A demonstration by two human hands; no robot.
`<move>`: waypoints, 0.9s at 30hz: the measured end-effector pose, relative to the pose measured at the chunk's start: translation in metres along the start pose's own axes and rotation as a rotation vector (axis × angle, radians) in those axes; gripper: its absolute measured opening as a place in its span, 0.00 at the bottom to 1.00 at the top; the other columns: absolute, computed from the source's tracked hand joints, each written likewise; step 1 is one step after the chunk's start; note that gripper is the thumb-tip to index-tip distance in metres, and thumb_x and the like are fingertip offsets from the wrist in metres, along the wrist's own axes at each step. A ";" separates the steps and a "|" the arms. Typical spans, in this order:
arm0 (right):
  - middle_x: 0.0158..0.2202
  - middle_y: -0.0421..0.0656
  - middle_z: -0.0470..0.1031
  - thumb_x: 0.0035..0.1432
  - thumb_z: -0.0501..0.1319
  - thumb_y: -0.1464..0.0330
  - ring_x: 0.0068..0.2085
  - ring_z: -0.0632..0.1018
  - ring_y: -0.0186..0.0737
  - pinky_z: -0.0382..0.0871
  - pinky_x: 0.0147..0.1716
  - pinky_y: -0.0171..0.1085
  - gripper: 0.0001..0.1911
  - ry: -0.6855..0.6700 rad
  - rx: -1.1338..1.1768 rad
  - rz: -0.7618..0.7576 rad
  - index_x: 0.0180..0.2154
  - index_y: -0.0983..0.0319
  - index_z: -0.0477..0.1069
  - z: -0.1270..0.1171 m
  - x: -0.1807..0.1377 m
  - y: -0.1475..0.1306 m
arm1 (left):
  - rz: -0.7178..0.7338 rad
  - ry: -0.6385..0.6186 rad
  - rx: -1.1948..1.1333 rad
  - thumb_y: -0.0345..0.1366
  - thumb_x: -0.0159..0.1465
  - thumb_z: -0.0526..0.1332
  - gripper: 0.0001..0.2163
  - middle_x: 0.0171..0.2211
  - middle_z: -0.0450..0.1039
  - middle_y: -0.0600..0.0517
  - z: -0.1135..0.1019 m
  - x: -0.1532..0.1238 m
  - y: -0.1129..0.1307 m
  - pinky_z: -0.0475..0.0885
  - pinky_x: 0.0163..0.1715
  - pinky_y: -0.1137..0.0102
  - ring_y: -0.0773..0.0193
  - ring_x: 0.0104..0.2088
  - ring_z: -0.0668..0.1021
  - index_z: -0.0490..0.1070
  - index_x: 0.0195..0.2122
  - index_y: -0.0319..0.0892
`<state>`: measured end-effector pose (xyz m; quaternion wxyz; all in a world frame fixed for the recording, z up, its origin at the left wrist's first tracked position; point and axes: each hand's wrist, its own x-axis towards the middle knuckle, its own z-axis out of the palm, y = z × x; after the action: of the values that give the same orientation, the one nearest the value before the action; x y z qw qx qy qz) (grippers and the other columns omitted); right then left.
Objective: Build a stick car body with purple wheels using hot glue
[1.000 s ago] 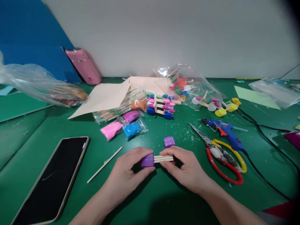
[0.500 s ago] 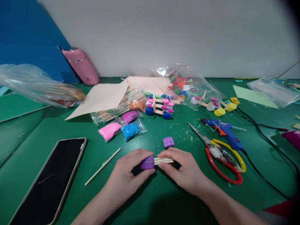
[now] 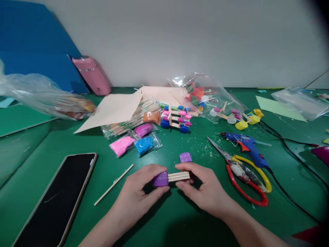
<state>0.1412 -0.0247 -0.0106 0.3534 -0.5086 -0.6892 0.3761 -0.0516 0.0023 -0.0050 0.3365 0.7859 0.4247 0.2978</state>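
Note:
My left hand [image 3: 142, 185] is closed on a purple clay block [image 3: 160, 179], gripping it between thumb and fingers. Several short wooden sticks [image 3: 178, 176] stick out of the block's right side, lying parallel. Around their free ends is my right hand [image 3: 200, 183], its thumb and index finger apart and clear of the sticks. Whether its other fingers touch the stick ends from behind I cannot tell. A second purple clay block [image 3: 185, 157] rests on the green table just beyond my right hand. One loose wooden stick [image 3: 113, 185] lies left of my left hand.
A phone [image 3: 56, 202] lies at left. Red-and-yellow-handled scissors [image 3: 238, 168] and a blue glue gun [image 3: 245, 144] with its cable lie at right. Bagged clay [image 3: 144, 145], a small stick-and-clay model [image 3: 177, 118], paper [image 3: 113, 109] and a pink flask [image 3: 92, 77] are farther back.
My right thumb and index finger have spread apart and come off the sticks. My left hand keeps its hold on the purple block. The whole view has shifted slightly.

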 end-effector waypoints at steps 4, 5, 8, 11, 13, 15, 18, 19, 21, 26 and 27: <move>0.27 0.38 0.71 0.51 0.60 0.71 0.26 0.70 0.33 0.66 0.27 0.30 0.13 0.021 -0.017 0.006 0.41 0.60 0.69 -0.003 0.000 0.001 | -0.030 0.018 0.016 0.30 0.52 0.63 0.12 0.34 0.76 0.53 -0.003 0.001 0.001 0.71 0.36 0.72 0.64 0.35 0.77 0.71 0.38 0.44; 0.27 0.38 0.71 0.52 0.59 0.71 0.26 0.70 0.33 0.66 0.27 0.30 0.12 0.022 -0.020 0.002 0.40 0.60 0.69 -0.003 0.001 0.001 | -0.037 0.017 0.015 0.30 0.52 0.63 0.12 0.34 0.76 0.53 -0.003 0.001 0.001 0.71 0.36 0.72 0.63 0.34 0.77 0.71 0.38 0.44; 0.28 0.39 0.71 0.53 0.58 0.71 0.27 0.70 0.34 0.65 0.27 0.30 0.08 0.020 -0.025 -0.007 0.38 0.60 0.70 -0.003 0.001 0.001 | -0.034 0.014 0.011 0.30 0.52 0.63 0.12 0.35 0.76 0.53 -0.003 0.000 0.001 0.71 0.36 0.73 0.64 0.35 0.77 0.71 0.38 0.44; 0.29 0.39 0.71 0.54 0.58 0.71 0.28 0.70 0.34 0.65 0.27 0.30 0.06 0.023 -0.024 -0.013 0.36 0.59 0.71 -0.003 0.001 0.001 | -0.029 0.022 0.013 0.30 0.52 0.63 0.12 0.35 0.76 0.53 -0.001 -0.001 -0.001 0.71 0.37 0.73 0.64 0.35 0.77 0.70 0.39 0.44; 0.29 0.39 0.70 0.54 0.58 0.71 0.28 0.70 0.33 0.64 0.27 0.30 0.06 0.024 -0.026 -0.017 0.36 0.60 0.71 -0.002 0.001 0.002 | -0.034 0.021 0.012 0.30 0.52 0.63 0.12 0.35 0.76 0.52 0.000 -0.001 -0.002 0.71 0.37 0.72 0.64 0.36 0.77 0.70 0.38 0.43; 0.29 0.39 0.70 0.54 0.58 0.71 0.28 0.70 0.34 0.64 0.27 0.30 0.06 0.025 -0.032 -0.016 0.36 0.60 0.71 -0.002 0.000 0.002 | -0.038 0.016 0.004 0.30 0.52 0.63 0.11 0.35 0.76 0.52 0.001 -0.001 -0.002 0.71 0.37 0.72 0.64 0.36 0.77 0.71 0.38 0.43; 0.29 0.40 0.71 0.54 0.59 0.71 0.28 0.71 0.34 0.64 0.27 0.30 0.05 0.029 -0.046 -0.013 0.36 0.60 0.71 -0.002 0.000 0.002 | -0.044 0.006 -0.007 0.30 0.53 0.63 0.11 0.36 0.76 0.51 0.001 -0.001 -0.001 0.71 0.38 0.71 0.64 0.36 0.77 0.71 0.39 0.42; 0.29 0.40 0.71 0.54 0.58 0.71 0.28 0.71 0.34 0.64 0.27 0.30 0.05 0.028 -0.050 -0.013 0.35 0.60 0.71 -0.001 0.000 0.003 | -0.048 0.004 -0.009 0.29 0.53 0.63 0.11 0.35 0.76 0.51 0.001 0.000 0.000 0.71 0.38 0.71 0.64 0.36 0.77 0.71 0.38 0.42; 0.29 0.40 0.71 0.54 0.58 0.71 0.28 0.71 0.34 0.64 0.27 0.30 0.05 0.026 -0.055 -0.018 0.35 0.60 0.71 -0.001 0.000 0.003 | -0.054 0.005 -0.011 0.29 0.52 0.63 0.11 0.35 0.76 0.51 0.001 0.000 0.001 0.71 0.37 0.72 0.64 0.35 0.77 0.71 0.38 0.41; 0.29 0.40 0.71 0.55 0.58 0.71 0.28 0.71 0.34 0.64 0.27 0.30 0.06 0.026 -0.058 -0.015 0.36 0.60 0.71 -0.001 0.001 0.003 | -0.045 0.007 -0.021 0.29 0.52 0.63 0.11 0.35 0.75 0.52 0.001 -0.001 0.001 0.71 0.37 0.73 0.64 0.35 0.76 0.71 0.38 0.41; 0.29 0.40 0.71 0.55 0.58 0.71 0.28 0.70 0.34 0.63 0.27 0.30 0.06 0.027 -0.058 -0.015 0.36 0.60 0.71 -0.001 0.001 0.003 | -0.046 0.007 -0.021 0.29 0.52 0.63 0.11 0.35 0.75 0.52 0.001 -0.001 0.000 0.71 0.37 0.73 0.65 0.36 0.76 0.71 0.38 0.41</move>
<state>0.1430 -0.0232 -0.0123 0.3506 -0.5184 -0.6989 0.3462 -0.0509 0.0009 -0.0055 0.3500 0.7715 0.4405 0.2970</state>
